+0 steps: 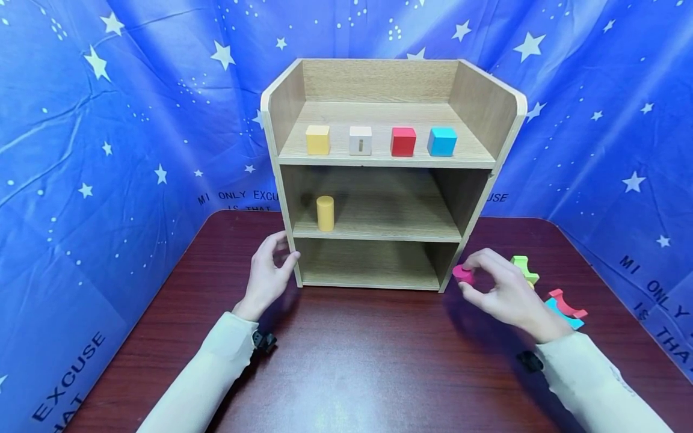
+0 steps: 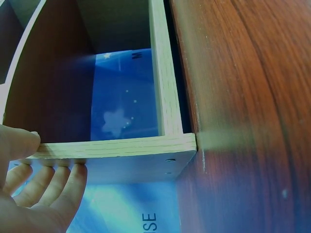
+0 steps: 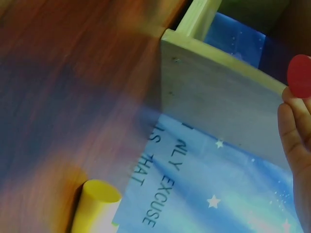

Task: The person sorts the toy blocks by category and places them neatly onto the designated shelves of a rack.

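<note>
A small wooden shelf unit (image 1: 373, 236) with three levels stands on the table. My left hand (image 1: 269, 273) holds its left side panel, thumb at the front edge and fingers against the outer face, seen closely in the left wrist view. Beside the lower right side, my right hand (image 1: 500, 293) pinches a pink-red cylinder (image 1: 463, 275) between thumb and fingers; in the right wrist view its round red end (image 3: 300, 76) shows. A yellow cylinder (image 1: 325, 213) stands upright on the middle level, at the left. Yellow (image 1: 317, 141), white (image 1: 360, 141), red (image 1: 403, 142) and blue (image 1: 441, 142) cubes line the top level.
Right of my right hand lie a green arch block (image 1: 524, 269), a red arch block (image 1: 565, 305) and a blue block (image 1: 563, 314). Another yellow cylinder (image 3: 95, 208) shows in the right wrist view. A blue starry curtain (image 1: 135, 150) surrounds the dark table (image 1: 346, 361).
</note>
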### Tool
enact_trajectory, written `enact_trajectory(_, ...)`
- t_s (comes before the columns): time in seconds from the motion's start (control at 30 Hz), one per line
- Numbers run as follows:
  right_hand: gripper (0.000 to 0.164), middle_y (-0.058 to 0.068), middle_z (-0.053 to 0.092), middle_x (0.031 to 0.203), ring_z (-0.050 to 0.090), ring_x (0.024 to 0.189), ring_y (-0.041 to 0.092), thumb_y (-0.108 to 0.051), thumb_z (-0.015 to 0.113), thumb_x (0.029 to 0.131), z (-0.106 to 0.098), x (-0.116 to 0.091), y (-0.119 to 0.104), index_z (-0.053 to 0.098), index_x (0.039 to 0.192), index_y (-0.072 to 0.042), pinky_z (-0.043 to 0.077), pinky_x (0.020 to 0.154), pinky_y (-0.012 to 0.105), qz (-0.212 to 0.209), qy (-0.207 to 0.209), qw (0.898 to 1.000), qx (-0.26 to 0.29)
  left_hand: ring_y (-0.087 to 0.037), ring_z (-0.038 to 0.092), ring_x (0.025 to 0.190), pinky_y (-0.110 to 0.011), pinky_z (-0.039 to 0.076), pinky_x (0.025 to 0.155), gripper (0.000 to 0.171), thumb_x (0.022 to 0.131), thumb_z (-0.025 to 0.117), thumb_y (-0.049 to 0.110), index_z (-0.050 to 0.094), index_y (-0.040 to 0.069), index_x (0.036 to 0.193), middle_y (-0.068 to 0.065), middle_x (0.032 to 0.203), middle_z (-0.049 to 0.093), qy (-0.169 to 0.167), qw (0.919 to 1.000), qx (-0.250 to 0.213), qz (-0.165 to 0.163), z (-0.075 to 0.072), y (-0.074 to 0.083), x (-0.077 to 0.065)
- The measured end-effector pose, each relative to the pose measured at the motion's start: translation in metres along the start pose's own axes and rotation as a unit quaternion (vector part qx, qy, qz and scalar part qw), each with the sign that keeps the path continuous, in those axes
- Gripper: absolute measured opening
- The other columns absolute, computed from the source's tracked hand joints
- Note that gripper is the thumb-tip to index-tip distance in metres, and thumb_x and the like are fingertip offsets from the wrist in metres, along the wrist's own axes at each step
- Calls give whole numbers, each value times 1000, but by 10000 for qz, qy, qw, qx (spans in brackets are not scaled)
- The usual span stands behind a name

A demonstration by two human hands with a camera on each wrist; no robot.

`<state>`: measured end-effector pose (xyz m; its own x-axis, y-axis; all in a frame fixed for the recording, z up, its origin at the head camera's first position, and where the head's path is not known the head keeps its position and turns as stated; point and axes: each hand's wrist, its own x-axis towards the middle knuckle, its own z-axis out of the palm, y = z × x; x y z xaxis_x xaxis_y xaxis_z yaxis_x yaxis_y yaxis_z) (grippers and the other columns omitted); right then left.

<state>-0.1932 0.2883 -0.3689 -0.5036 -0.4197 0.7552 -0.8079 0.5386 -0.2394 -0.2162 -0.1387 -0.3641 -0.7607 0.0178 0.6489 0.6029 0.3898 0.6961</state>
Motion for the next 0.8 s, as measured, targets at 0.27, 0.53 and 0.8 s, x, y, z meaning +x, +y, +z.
enact_trajectory(0.27,26,5,59,83,54,78,16,4,69,60,8,29,-22,61,85,0,42,75,10,-583,47,9979,272,-39,64,93,-47,58,76,39,80,67,-14,55,-12,117,-31,105,59,32,9999,-101,67,0,-1,0)
enact_trajectory(0.53,26,8,58,81,53,74,17,9,68,59,11,56,-49,60,82,2,41,70,10,-847,110,9954,434,-37,64,93,-43,59,77,40,80,67,-14,55,-11,118,-25,104,61,26,10000,-30,15,1,-2,-1)
enact_trajectory(0.8,23,9,59,82,55,76,21,9,69,61,16,72,-59,60,81,2,41,68,11,-936,97,9940,553,-38,64,92,-45,59,76,40,80,68,-14,55,-11,118,-26,103,61,43,10000,10,36,1,-2,0)
